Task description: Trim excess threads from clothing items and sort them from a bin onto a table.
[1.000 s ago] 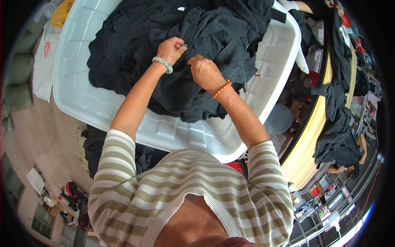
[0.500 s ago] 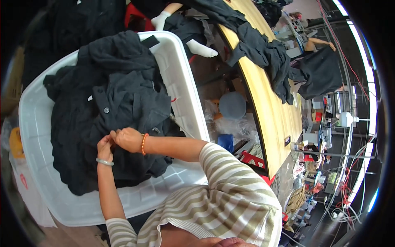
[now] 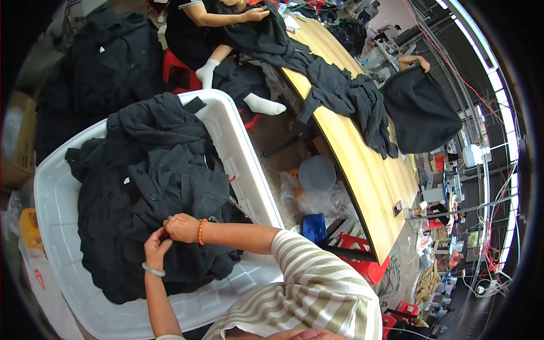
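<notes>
A black buttoned garment lies in folds on a heap of dark clothing inside a large white plastic tub. My left hand, with a pale bangle on its wrist, pinches the front of this garment below a round button. Right beside it, fingertips meeting, my right hand is also closed on the cloth; an orange bead bracelet circles that wrist. What exactly lies between the fingertips is hidden. A small white tag shows on the garment above the hands.
Dark clothes are piled beyond the tub. A seated co-worker handles black cloth at a long wooden table, where more dark garments lie. Farther off, another person holds up a black cloth. A grey round stool stands near the table.
The view has shifted, so the tub sits lower and the co-worker's arms now show. My hands stay together at the garment; my left thumb shows more clearly.
</notes>
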Motion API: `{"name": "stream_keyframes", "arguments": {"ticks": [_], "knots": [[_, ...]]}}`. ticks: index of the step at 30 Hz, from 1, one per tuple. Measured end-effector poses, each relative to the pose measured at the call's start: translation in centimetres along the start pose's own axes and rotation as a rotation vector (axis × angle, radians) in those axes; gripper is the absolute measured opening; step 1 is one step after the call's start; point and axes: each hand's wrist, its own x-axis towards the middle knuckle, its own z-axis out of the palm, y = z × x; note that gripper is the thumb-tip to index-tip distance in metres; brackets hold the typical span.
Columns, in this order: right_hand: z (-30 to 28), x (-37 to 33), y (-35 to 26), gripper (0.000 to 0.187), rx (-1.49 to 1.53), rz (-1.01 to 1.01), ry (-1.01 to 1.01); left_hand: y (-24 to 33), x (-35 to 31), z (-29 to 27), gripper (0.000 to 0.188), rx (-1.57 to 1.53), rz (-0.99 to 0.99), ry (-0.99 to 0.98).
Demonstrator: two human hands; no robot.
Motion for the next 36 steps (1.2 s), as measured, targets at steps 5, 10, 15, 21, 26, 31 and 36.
{"name": "stream_keyframes", "arguments": {"ticks": [5,10,15,21,26,31,36], "knots": [[-0.3,0.7,-0.5,0.013,0.174,0.076,-0.117,1.4,-0.7,0.6,0.018,0.737,0.299,0.136],[-0.9,1.0,0.8,0.014,0.208,0.043,-0.210,2.3,-0.1,1.3,0.013,0.674,0.336,0.103],[-1.2,1.1,0.5,0.020,0.264,-0.013,-0.171,2.4,-0.2,0.2,0.012,0.720,0.366,0.082],[-1.1,-0.3,0.0,0.033,0.254,0.010,-0.209,2.1,-1.7,0.2,0.011,0.714,0.338,0.064],[-0.2,-0.6,0.2,0.019,0.169,-0.122,-0.267,0.3,-2.1,-0.4,0.010,0.729,0.384,0.036],[-3.5,-1.0,-1.6,0.023,0.303,0.056,-0.300,3.1,-2.7,-0.8,0.015,0.691,0.265,0.014],[-2.8,-3.4,2.0,0.022,0.148,0.042,-0.411,1.7,-4.9,-3.8,0.024,1.168,-0.012,0.295]]}}
